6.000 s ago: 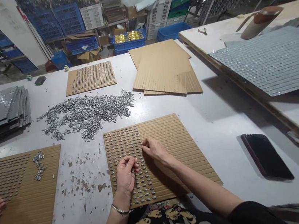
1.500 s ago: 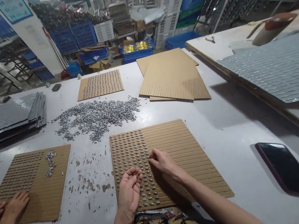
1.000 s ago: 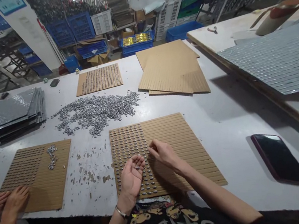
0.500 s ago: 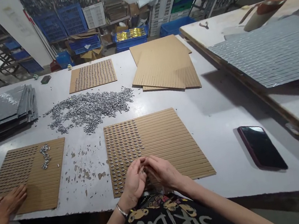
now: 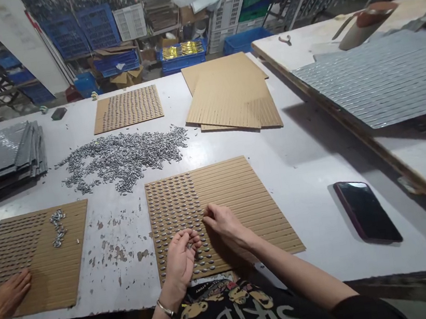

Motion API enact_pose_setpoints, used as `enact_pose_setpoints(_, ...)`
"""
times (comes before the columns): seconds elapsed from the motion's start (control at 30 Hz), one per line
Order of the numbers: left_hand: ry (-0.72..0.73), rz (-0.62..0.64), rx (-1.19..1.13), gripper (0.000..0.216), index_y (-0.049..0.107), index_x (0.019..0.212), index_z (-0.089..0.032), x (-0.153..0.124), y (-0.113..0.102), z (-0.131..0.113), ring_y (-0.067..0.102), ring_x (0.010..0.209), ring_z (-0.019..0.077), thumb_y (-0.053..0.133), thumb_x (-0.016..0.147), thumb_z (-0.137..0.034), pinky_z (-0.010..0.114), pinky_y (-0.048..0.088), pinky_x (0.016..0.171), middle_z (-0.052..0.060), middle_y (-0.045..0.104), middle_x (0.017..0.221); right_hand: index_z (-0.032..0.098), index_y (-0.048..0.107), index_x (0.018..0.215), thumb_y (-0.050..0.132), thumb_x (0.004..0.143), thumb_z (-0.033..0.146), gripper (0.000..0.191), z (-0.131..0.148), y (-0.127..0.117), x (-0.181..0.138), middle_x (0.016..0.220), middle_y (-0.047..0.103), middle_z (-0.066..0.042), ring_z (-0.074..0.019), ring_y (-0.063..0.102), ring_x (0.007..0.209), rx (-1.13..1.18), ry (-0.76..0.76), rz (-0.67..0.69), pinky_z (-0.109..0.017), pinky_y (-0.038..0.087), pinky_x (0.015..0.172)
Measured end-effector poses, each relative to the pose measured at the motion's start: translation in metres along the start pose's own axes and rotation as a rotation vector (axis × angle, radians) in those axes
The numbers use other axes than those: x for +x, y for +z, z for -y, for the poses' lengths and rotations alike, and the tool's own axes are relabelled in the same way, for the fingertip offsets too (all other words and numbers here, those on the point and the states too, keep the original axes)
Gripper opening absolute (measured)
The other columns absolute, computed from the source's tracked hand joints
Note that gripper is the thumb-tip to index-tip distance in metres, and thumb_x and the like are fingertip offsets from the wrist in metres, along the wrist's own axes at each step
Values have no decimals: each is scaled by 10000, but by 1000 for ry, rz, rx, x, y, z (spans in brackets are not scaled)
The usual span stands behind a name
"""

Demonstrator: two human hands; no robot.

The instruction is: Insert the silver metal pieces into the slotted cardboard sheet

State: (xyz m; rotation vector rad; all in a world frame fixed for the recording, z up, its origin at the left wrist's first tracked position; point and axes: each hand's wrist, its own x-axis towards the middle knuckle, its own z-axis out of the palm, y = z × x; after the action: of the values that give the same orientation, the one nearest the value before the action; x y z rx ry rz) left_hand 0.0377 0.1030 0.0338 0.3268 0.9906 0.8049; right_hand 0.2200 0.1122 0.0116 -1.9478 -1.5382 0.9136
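Observation:
A ridged cardboard sheet [image 5: 241,192] lies before me, its left part set with rows of small grey spindle-shaped metal pieces [image 5: 171,201]. My right hand [image 5: 225,225] is pinched, its fingertips down on the ridges at the right edge of the filled rows. Whatever lies between those fingertips is hidden. Over the lower filled rows, my left hand [image 5: 182,257] is turned partly palm up with its fingers curled together. What it holds, if anything, is too small to make out. A loose heap of the same pieces [image 5: 126,155] lies beyond the sheet.
At left, another person's hand [image 5: 13,293] rests on a second partly filled sheet [image 5: 61,273]. A third filled sheet [image 5: 97,117] and stacked cardboard [image 5: 227,89] lie at the back. A phone [image 5: 367,212] lies right, near a raised table [image 5: 332,107]. Silvery sheets [image 5: 0,151] are stacked left.
My hands were together over the sheet and have parted. The right hand has moved forward onto the ridges, while the left has shifted slightly left. The view has shifted a little.

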Motion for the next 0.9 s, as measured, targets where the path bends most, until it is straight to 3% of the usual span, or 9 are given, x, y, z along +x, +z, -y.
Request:
enact_pose_setpoints(0.17,-15,7,8,94,639,839,-154,-4,3,3,611,774,138,668,784,-224,253,509,726,74,649,870,193,587,791,543,771,139,72,-4,-2,7,706,637,2,-133,551,647,-37,5,-7,-228,360,617)
enact_pose_setpoints(0.3,-16,20,9,142,634,849,-140,-8,6,4,611,772,135,700,761,-230,249,510,718,72,646,864,189,606,791,539,793,138,85,-6,-3,6,718,643,-2,-137,558,659,-5,-81,1,-231,381,629)
enact_pose_setpoints(0.47,-15,13,5,146,628,837,-134,-10,6,3,608,754,136,703,752,-227,251,508,699,72,645,848,184,618,805,561,859,210,83,-5,-1,1,805,637,-35,-160,563,758,-133,-185,-8,-254,393,695)
enact_pose_setpoints(0.7,-20,9,8,94,636,817,-154,-10,6,2,602,754,140,677,771,-225,253,505,698,75,637,846,188,584,876,528,914,233,82,-5,4,0,898,628,-42,-159,570,805,-301,-145,48,-250,376,687)
enact_pose_setpoints(0.9,-20,2,-1,185,623,845,-136,-5,2,5,604,755,135,720,742,-255,256,499,710,74,641,853,191,588,869,503,922,208,102,-2,2,6,918,627,-56,-160,571,800,-370,-157,82,-247,372,675)
